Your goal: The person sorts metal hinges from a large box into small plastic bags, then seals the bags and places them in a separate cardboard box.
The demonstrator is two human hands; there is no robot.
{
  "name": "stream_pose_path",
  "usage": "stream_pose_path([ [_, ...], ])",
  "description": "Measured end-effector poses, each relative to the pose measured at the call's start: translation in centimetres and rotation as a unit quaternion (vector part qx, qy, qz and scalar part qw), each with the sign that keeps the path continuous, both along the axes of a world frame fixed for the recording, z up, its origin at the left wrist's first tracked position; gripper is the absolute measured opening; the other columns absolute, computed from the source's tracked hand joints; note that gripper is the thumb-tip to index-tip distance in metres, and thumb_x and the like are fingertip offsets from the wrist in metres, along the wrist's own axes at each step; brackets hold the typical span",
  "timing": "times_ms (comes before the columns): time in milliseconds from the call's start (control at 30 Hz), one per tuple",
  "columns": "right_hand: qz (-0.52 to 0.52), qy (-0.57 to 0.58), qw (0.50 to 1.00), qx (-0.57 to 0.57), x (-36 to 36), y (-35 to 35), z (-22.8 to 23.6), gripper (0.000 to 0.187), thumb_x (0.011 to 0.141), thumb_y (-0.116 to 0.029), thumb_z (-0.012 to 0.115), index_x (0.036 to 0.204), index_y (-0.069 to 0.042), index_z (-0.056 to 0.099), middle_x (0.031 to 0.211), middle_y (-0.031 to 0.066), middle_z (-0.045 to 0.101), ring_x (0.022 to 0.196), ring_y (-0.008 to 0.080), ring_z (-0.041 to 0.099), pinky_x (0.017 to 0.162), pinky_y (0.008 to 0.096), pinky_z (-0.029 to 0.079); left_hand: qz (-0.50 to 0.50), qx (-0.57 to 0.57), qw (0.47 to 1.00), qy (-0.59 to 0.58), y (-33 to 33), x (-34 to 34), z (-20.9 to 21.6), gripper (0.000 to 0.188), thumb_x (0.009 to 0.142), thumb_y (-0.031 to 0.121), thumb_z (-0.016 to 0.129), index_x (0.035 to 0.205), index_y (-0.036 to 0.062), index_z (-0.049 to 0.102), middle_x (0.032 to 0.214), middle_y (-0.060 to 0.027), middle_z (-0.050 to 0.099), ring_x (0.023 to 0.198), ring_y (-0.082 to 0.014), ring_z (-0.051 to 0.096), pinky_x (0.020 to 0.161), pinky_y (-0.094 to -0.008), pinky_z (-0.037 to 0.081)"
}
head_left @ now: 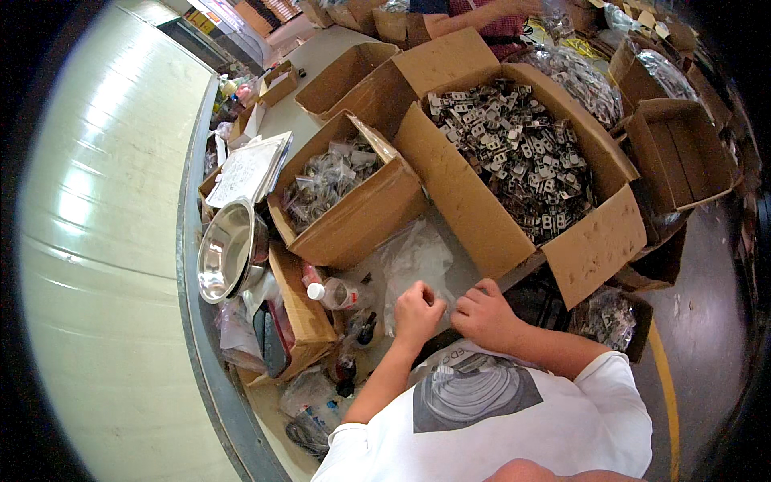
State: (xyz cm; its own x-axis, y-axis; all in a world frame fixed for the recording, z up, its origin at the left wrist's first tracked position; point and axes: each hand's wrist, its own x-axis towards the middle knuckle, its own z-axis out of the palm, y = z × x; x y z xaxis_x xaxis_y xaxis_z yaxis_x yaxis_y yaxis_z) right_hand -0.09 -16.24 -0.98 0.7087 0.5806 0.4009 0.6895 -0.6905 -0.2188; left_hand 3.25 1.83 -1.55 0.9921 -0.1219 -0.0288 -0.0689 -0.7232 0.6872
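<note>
My left hand (418, 313) is closed, thumb against curled fingers, at the near edge of some clear plastic bags (419, 255) on the table. Close beside it on the right, my right hand (485, 315) is closed too, with its fingers bent inward. Whatever lies between the fingers of either hand is too small or hidden to make out. Beyond my right hand stands a large open cardboard box (462, 201) filled with small bent metal brackets (522, 153). A smaller cardboard box (361, 217) beyond my left hand holds small bagged parts (333, 181).
A clear plastic bottle (341, 294) with a white cap lies left of my left hand. Steel bowls (227, 249) rest at the left by papers (249, 169). Another person's arm (466, 18) shows at the far side. More boxes (681, 153) stand at the right.
</note>
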Motion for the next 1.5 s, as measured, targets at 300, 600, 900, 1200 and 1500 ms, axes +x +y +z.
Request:
stream_pose_path([
  [300,0.115,-0.022,0.993,0.032,1.6,-1.2,3.5,0.014,0.059,-0.022,0.067,0.066,-0.012,0.061,0.104,0.0053,0.053,0.102,0.0241,0.048,0.086,0.045,0.033,-0.079,-0.322,0.924,0.191,0.9,-0.1,1.1,0.031,0.072,0.008,0.07,0.099,0.0026,0.056,0.095,-0.005,0.059,0.091,-0.0107,0.055,0.069,-0.0244,0.046],
  [600,0.176,0.127,0.975,-0.053,4.0,-2.8,6.7,0.017,0.067,-0.028,0.071,0.073,-0.012,0.068,0.109,0.0045,0.052,0.113,0.0261,0.042,0.091,0.0475,0.029,-0.012,-0.18,0.982,0.055,3.0,-0.3,-1.8,0.014,0.068,-0.002,0.059,0.082,-0.0008,0.058,0.083,-0.0112,0.064,0.077,-0.017,0.063,0.067,-0.0288,0.05],
  [900,0.116,0.219,0.967,-0.062,9.4,-5.5,9.5,0.02,0.073,-0.035,0.07,0.08,-0.016,0.068,0.108,0.0043,0.052,0.112,0.0271,0.042,0.094,0.045,0.028,-0.1,-0.13,0.986,0.02,2.4,-0.1,2.7,0.007,0.073,-0.007,0.05,0.076,-0.0008,0.051,0.085,-0.0154,0.065,0.078,-0.0228,0.062,0.068,-0.0335,0.05],
  [1200,-0.395,0.193,0.866,-0.237,17.2,-9.1,6.0,0.033,0.084,-0.034,0.06,0.092,-0.003,0.068,0.103,0.0131,0.061,0.095,0.0303,0.059,0.08,0.0431,0.047,-0.039,-0.189,0.978,-0.074,6.6,0.9,4.3,0.013,0.064,-0.012,0.047,0.064,-0.0004,0.052,0.09,-0.0123,0.066,0.083,-0.0215,0.061,0.071,-0.0311,0.049],
  [1500,-0.427,0.182,0.858,-0.218,15.4,-9.7,6.5,0.022,0.083,-0.018,0.057,0.097,-0.004,0.067,0.112,0.0141,0.056,0.108,0.0326,0.052,0.091,0.0416,0.044,-0.07,0.066,0.945,-0.312,4.5,0.2,-0.8,0.027,0.067,-0.002,0.055,0.091,0.0051,0.066,0.111,-0.008,0.062,0.102,-0.0317,0.054,0.087,-0.0396,0.046],
])
